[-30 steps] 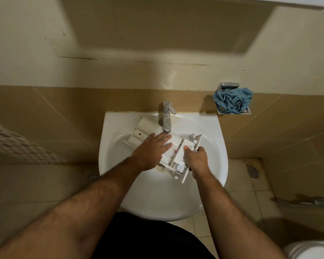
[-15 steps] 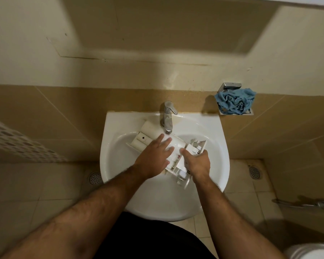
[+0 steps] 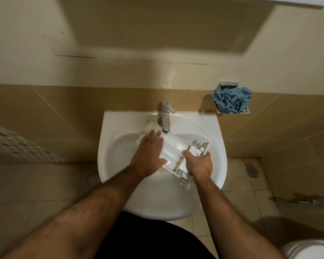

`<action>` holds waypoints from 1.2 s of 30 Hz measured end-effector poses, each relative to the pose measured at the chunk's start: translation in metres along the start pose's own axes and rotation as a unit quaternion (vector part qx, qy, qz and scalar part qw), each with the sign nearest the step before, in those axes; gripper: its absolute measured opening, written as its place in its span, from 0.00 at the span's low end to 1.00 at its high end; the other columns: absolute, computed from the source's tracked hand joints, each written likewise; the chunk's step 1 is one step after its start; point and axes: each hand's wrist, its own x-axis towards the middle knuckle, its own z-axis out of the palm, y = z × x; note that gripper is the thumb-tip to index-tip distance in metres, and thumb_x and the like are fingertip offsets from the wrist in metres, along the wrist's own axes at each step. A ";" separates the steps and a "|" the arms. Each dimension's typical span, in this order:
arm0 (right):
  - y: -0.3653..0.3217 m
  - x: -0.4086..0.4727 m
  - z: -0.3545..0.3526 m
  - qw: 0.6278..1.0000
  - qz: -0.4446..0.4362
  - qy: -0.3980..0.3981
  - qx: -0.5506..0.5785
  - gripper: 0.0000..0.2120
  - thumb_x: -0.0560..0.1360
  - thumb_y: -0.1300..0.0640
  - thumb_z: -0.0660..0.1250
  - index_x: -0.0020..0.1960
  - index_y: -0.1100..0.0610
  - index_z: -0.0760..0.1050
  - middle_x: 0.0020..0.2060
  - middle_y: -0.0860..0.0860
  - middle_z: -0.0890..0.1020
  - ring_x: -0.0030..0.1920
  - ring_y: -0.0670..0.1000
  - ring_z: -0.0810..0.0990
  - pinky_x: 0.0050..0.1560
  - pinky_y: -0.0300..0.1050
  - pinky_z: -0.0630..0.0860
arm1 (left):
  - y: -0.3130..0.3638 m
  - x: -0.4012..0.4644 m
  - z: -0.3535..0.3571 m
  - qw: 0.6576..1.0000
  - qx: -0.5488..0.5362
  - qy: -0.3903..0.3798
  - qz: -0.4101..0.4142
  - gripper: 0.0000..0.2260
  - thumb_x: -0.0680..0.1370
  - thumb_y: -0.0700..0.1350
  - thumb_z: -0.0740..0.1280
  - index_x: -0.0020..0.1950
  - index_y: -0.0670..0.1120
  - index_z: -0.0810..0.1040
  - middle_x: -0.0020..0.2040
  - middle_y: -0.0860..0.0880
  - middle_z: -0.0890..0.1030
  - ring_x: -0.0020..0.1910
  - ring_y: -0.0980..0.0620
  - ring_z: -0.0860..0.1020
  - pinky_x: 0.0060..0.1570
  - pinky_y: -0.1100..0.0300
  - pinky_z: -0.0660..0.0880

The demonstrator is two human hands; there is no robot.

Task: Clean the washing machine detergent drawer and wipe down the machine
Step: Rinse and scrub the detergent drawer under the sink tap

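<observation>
- A head-worn camera looks down on a white wall-mounted sink (image 3: 108,146) in a tiled bathroom, with two bare forearms reaching into it.
- A white plastic detergent drawer (image 3: 173,148) lies slantwise across the sink bowl; its far end sits under the chrome tap (image 3: 166,116) and its near end points toward the right of the bowl.
- The left hand (image 3: 150,154) lies flat on top of the drawer, fingers straight and spread toward the tap, pressing down and grasping nothing.
- The right hand (image 3: 200,165) grips the drawer's near, ribbed end, with fingers curled around the edge and the thumb on top.
- A crumpled blue cloth (image 3: 232,100) rests in a metal wall holder (image 3: 226,86), to the right of the tap and well apart from the sink.
- A round floor drain (image 3: 93,178) shows to the left of the sink, another (image 3: 252,171) to the right.
- A white perforated basket (image 3: 13,146) appears at the left edge.
</observation>
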 end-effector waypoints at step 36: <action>0.001 0.026 -0.043 0.997 -0.049 0.007 -0.058 0.27 0.57 0.43 0.76 0.51 0.51 0.73 0.40 0.47 0.83 0.43 0.51 0.82 0.47 0.50 0.80 | -0.007 0.015 -0.021 0.961 -0.243 0.032 -0.130 0.30 0.80 0.46 0.62 0.80 0.44 0.55 0.73 0.40 0.68 0.68 0.41 0.70 0.65 0.52 0.68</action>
